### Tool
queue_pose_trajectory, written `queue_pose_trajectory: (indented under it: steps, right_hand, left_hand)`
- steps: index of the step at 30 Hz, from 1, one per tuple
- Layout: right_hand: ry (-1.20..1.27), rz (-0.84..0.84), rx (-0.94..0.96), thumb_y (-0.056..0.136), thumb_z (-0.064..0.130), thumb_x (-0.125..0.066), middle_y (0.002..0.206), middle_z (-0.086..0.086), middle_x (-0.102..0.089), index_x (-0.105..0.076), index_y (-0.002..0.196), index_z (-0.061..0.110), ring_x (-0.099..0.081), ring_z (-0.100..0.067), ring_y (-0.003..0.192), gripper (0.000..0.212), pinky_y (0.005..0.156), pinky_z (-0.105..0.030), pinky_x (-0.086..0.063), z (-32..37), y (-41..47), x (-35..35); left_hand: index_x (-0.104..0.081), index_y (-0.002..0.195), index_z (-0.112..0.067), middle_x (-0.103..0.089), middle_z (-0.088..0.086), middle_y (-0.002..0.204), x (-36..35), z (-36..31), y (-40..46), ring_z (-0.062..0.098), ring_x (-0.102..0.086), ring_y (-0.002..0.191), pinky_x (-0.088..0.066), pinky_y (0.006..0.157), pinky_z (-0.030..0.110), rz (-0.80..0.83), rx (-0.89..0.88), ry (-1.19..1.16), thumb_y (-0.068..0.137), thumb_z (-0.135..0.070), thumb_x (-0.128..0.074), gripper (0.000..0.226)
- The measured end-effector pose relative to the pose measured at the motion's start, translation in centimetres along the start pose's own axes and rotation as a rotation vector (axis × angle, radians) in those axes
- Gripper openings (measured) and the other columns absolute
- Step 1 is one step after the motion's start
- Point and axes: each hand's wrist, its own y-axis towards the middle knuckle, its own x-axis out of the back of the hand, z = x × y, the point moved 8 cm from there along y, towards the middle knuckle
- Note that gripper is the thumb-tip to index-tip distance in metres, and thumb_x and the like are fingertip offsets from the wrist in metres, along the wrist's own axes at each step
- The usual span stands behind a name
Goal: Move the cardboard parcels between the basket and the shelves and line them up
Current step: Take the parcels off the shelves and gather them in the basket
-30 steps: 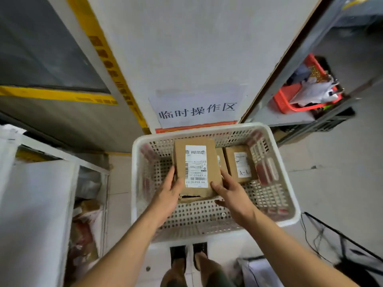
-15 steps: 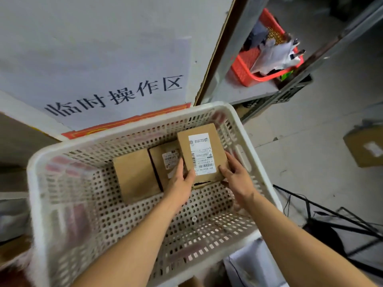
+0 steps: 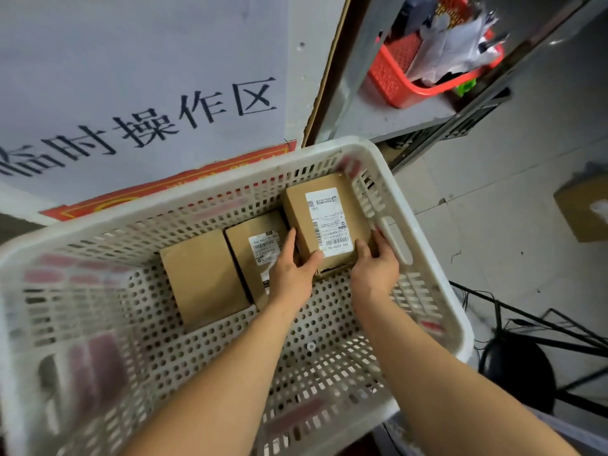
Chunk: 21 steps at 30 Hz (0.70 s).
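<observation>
Both hands on one parcel (image 3: 327,225), the rightmost of three in the white basket (image 3: 424,258), upper right of centre frame. Left hand (image 3: 291,274) has its thumb curled onto the parcel's near-left corner, fingers up along the left side. Right hand (image 3: 373,269) wraps the near-right corner, fingers going down between the parcel and the basket's right wall. So both are gripping it, not just resting on it.

Two-sided grip makes sense: the slot is tight, with the wall on one side and the middle parcel (image 3: 255,258) on the other. Holding both near corners lets the box be squared to its neighbours.

Orientation: label side up, long axis running from the near edge toward the basket's far wall, tilted slightly to the right in frame. Label text reads upside down from here, barcode end nearest the hands. It looks to sit a bit higher than the others, and the near edge shows a dark gap underneath; can't tell if it's fully down or propped on something.

Middle parcel and plain parcel (image 3: 204,278) lie parallel to it, side by side along the far wall, the row stepping nearer toward frame left. Row isn't flush yet, I'd say.

Shelf (image 3: 394,121) at upper right carries a red basket (image 3: 394,80) of clutter. Another box (image 3: 582,212) on the floor at the right edge.
</observation>
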Motion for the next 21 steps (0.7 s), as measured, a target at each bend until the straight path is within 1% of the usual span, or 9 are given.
queue_pose_trajectory:
  steps: [3, 5, 7, 9, 11, 13, 15, 17, 21]
  right_hand:
    - [-0.143, 0.08, 0.032, 0.103, 0.032, -0.067, 0.154, 0.007, -0.057, -0.054, 0.153, 0.029, -0.053, -0.019, 0.141, 0.052, 0.121, -0.046, -0.042, 0.9, -0.1, 0.4]
    - [-0.218, 0.141, 0.037, 0.103, 0.035, -0.067, 0.155, 0.005, -0.056, -0.049, 0.156, 0.029, -0.052, -0.02, 0.142, 0.057, 0.121, -0.047, -0.041, 1.9, -0.8, 0.8]
    - [-0.264, 0.187, 0.035, 0.102, 0.039, -0.066, 0.15, 0.005, -0.059, -0.046, 0.157, 0.029, -0.056, -0.021, 0.137, 0.059, 0.118, -0.049, -0.045, 2.6, -2.0, 1.3]
    - [-0.339, 0.228, 0.076, 0.1, 0.042, -0.066, 0.138, 0.008, -0.065, -0.046, 0.155, 0.03, -0.064, -0.02, 0.125, 0.06, 0.109, -0.051, -0.053, 3.3, -3.4, 2.0]
    - [-0.415, 0.272, 0.129, 0.099, 0.042, -0.065, 0.143, 0.005, -0.063, -0.041, 0.157, 0.028, -0.066, -0.022, 0.123, 0.065, 0.103, -0.053, -0.057, 4.5, -5.4, 2.9]
    - [-0.478, 0.337, 0.165, 0.102, 0.037, -0.064, 0.151, 0.001, -0.058, -0.035, 0.161, 0.025, -0.066, -0.02, 0.121, 0.067, 0.096, -0.045, -0.061, 6.7, -8.5, 3.8]
    - [-0.557, 0.444, 0.222, 0.105, 0.031, -0.061, 0.149, 0.002, -0.058, -0.036, 0.161, 0.025, -0.068, -0.006, 0.099, 0.062, 0.07, -0.021, -0.06, 9.1, -12.0, 4.1]
    - [-0.626, 0.565, 0.33, 0.106, 0.03, -0.06, 0.147, 0.005, -0.06, -0.042, 0.158, 0.026, -0.065, -0.001, 0.089, 0.055, 0.055, -0.012, -0.052, 11.5, -15.5, 3.9]
    - [-0.719, 0.724, 0.564, 0.105, 0.03, -0.061, 0.139, 0.005, -0.068, -0.057, 0.148, 0.028, -0.068, -0.007, 0.105, 0.042, 0.079, -0.019, -0.059, 18.0, -24.0, 2.7]
  left_hand:
    - [-0.024, 0.162, -0.047, -0.047, -0.016, 0.154, 0.6, -0.8, -0.5, -0.001, -0.054, 0.114, -0.044, 0.085, 0.008, 0.051, -0.014, 0.059, 0.097, -0.045, -0.071, 0.08]
    - [-0.023, 0.164, -0.038, -0.044, -0.009, 0.161, 1.1, -1.8, -0.9, 0.008, -0.05, 0.134, -0.042, 0.107, 0.023, 0.069, -0.028, 0.109, 0.099, -0.045, -0.068, 0.079]
    - [-0.026, 0.164, -0.032, -0.044, -0.005, 0.163, 1.9, -3.0, -1.9, 0.014, -0.049, 0.14, -0.04, 0.116, 0.035, 0.071, -0.034, 0.13, 0.101, -0.047, -0.064, 0.075]
    - [-0.034, 0.161, -0.031, -0.051, -0.006, 0.157, 3.2, -4.4, -3.7, 0.01, -0.058, 0.124, -0.049, 0.109, 0.033, 0.055, -0.053, 0.184, 0.103, -0.049, -0.058, 0.065]
    - [-0.039, 0.158, -0.029, -0.058, -0.009, 0.146, 5.2, -5.8, -6.3, 0.003, -0.062, 0.105, -0.054, 0.086, 0.018, 0.042, -0.097, 0.285, 0.106, -0.047, -0.052, 0.057]
    - [-0.044, 0.155, -0.026, -0.062, -0.009, 0.136, 7.8, -7.1, -9.1, 0.002, -0.062, 0.095, -0.05, 0.074, 0.016, 0.035, -0.117, 0.373, 0.108, -0.044, -0.05, 0.051]
    - [-0.052, 0.15, -0.025, -0.065, -0.006, 0.137, 11.1, -8.4, -12.1, 0.009, -0.062, 0.104, -0.047, 0.084, 0.022, 0.003, -0.134, 0.452, 0.108, -0.043, -0.05, 0.046]
    - [-0.057, 0.144, -0.023, -0.067, -0.004, 0.135, 14.5, -9.7, -15.2, 0.011, -0.063, 0.107, -0.048, 0.088, 0.024, -0.043, -0.164, 0.504, 0.107, -0.043, -0.052, 0.042]
    - [-0.06, 0.142, -0.019, -0.067, 0.0, 0.137, 20.3, -12.6, -22.2, 0.016, -0.064, 0.119, -0.05, 0.099, 0.028, -0.115, -0.206, 0.542, 0.108, -0.039, -0.053, 0.04]
